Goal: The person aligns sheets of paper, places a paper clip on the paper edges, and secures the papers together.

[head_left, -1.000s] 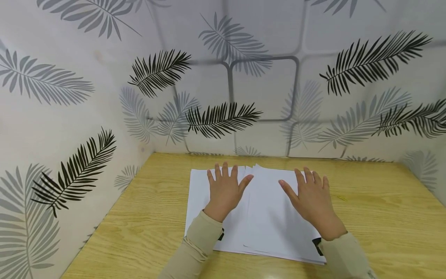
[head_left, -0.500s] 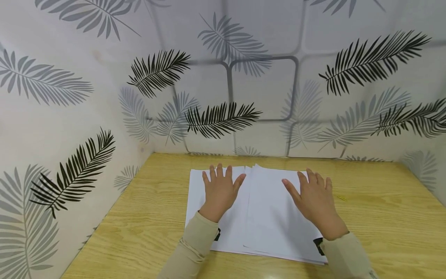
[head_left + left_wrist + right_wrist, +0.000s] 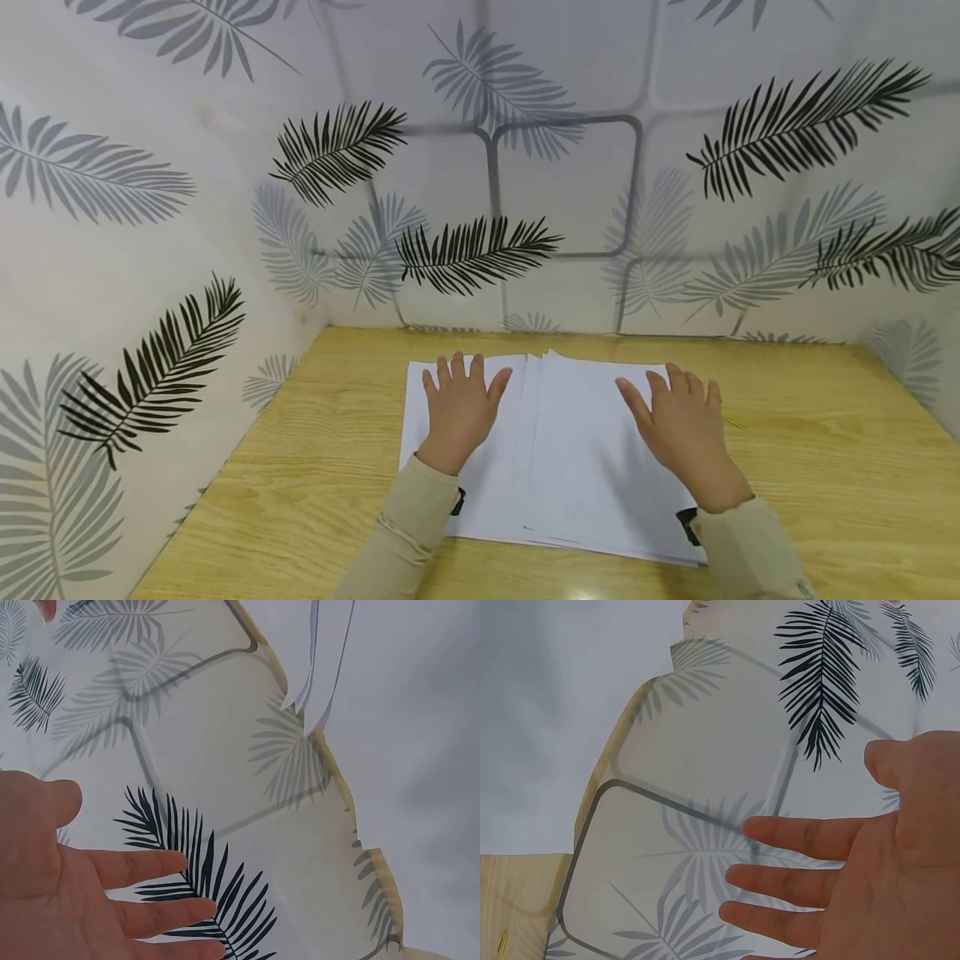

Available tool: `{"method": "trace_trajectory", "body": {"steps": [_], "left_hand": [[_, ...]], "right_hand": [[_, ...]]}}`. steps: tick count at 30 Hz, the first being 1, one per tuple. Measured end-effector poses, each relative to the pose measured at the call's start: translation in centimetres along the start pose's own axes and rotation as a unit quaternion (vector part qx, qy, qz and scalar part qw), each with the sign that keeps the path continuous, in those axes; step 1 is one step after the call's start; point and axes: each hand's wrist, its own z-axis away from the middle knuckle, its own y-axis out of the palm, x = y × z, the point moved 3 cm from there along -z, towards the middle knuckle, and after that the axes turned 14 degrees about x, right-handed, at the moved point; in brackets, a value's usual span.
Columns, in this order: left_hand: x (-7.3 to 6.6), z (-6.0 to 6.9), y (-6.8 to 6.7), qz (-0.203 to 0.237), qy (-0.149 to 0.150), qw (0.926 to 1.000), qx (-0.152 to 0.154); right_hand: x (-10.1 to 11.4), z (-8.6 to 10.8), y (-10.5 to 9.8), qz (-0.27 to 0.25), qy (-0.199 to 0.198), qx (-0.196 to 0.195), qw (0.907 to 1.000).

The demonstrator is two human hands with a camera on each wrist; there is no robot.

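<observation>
Two overlapping stacks of white paper sheets [image 3: 570, 450] lie side by side on the wooden table. Above the left stack hovers my left hand [image 3: 459, 412], palm down with its fingers spread and nothing held. My right hand [image 3: 686, 425] is over the right stack's outer edge, its fingers likewise apart and holding nothing. The left wrist view shows the palm and straight fingers of the left hand [image 3: 97, 892], apart from the sheets [image 3: 405, 712]. In the right wrist view, the right hand [image 3: 870, 862] also appears clear of the paper [image 3: 540, 735].
A small yellow paper clip-like item [image 3: 736, 422] lies on the table [image 3: 825, 467] right of the sheets. Walls [image 3: 570, 292] with a grey and black leaf pattern close off the table's back and left side.
My left hand has drifted left over the paper. The right hand has shifted slightly to the right. The sheets stay where they were.
</observation>
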Motion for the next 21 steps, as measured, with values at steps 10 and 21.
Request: {"method": "trace_trajectory", "body": {"steps": [10,21], "left_hand": [[1.2,-0.2,-0.2,0.024,-0.018,0.9994,-0.019],[2.3,-0.3,-0.6,0.049,-0.035,0.9979,-0.023]], "right_hand": [[-0.5,0.1,0.0,0.006,0.008,-0.001,0.9999],[-1.2,0.0,0.0,-0.003,0.008,-0.008,0.9999]]}}
